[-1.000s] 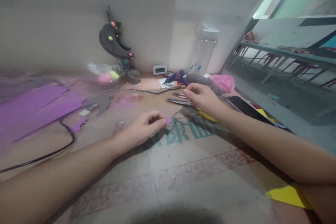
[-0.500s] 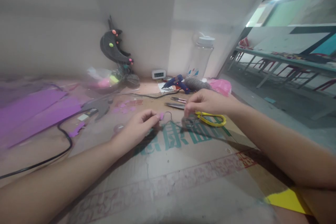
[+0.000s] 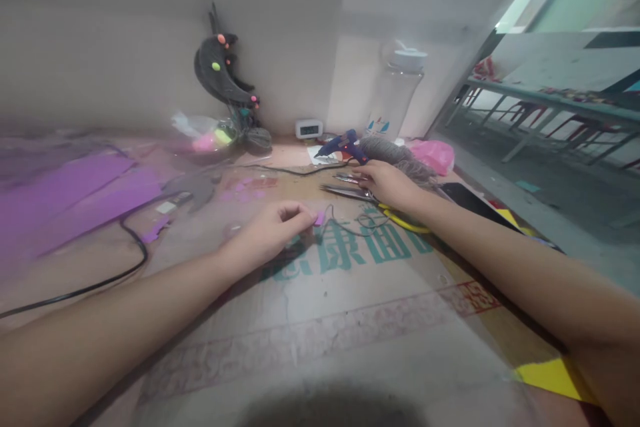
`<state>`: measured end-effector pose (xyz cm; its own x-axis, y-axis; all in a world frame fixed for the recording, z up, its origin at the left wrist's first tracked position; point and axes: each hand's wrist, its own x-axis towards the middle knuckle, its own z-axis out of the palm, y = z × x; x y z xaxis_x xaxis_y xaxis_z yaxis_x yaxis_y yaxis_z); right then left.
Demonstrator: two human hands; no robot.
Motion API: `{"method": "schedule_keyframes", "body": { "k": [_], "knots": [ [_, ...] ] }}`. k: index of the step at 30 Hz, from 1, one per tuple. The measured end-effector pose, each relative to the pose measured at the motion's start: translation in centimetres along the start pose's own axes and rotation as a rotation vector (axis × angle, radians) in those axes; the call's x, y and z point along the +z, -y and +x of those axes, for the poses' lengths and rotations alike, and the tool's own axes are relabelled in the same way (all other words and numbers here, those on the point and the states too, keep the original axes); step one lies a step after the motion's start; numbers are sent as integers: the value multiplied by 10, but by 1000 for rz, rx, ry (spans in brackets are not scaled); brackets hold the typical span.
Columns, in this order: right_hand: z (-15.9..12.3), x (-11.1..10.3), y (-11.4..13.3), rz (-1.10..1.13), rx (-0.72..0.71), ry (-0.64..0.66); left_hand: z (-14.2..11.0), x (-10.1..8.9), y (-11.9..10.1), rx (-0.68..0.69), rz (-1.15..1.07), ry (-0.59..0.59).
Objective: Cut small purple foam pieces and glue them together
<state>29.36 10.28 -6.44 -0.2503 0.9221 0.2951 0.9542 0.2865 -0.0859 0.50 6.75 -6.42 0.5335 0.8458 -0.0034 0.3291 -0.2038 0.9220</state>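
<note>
My left hand (image 3: 287, 223) is closed, pinching a small purple piece (image 3: 319, 218) between thumb and fingertips just above the cardboard. Beside that piece a thin grey yarn strand (image 3: 345, 232) begins and curls loosely to the right over green printed characters. My right hand (image 3: 387, 183) reaches forward, its curled fingers at the handle end of small thread snips (image 3: 345, 177), which lie on the table. Just below them are the blades of scissors (image 3: 345, 192) with yellow handles (image 3: 403, 221), partly covered by my right hand and forearm.
A blue glue gun (image 3: 343, 145) lies behind my right hand, beside a grey yarn skein (image 3: 385, 149) and pink plastic (image 3: 435, 156). A clear bottle (image 3: 397, 93) and small clock (image 3: 309, 129) stand behind. Purple sheets (image 3: 90, 193) and a black cable (image 3: 135, 247) lie left; a dark flat object (image 3: 477, 205) right.
My right hand has let go of the yarn strand and moved forward to the thread snips. The strand now lies slack. My left hand keeps its pinch on the purple piece. The view has shifted slightly.
</note>
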Motion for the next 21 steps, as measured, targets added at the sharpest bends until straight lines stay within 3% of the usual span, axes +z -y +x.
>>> {"method": "schedule_keyframes", "body": {
  "k": [4,7,11,16,21],
  "knots": [
    [2,0,-3,4,20,-39,1,0,0,16,-16,-16],
    [-1,-12,0,24,62,-180,2,0,-1,52,-53,-32],
    [-19,-34,32,298,-1,-341,2,0,-1,78,-70,-80],
    [-54,-35,83,234,-217,-173,2,-1,0,91,-53,-139],
    [-61,-22,91,32,-344,-150,3,-3,-1,30,-65,-141]
  ]
}}
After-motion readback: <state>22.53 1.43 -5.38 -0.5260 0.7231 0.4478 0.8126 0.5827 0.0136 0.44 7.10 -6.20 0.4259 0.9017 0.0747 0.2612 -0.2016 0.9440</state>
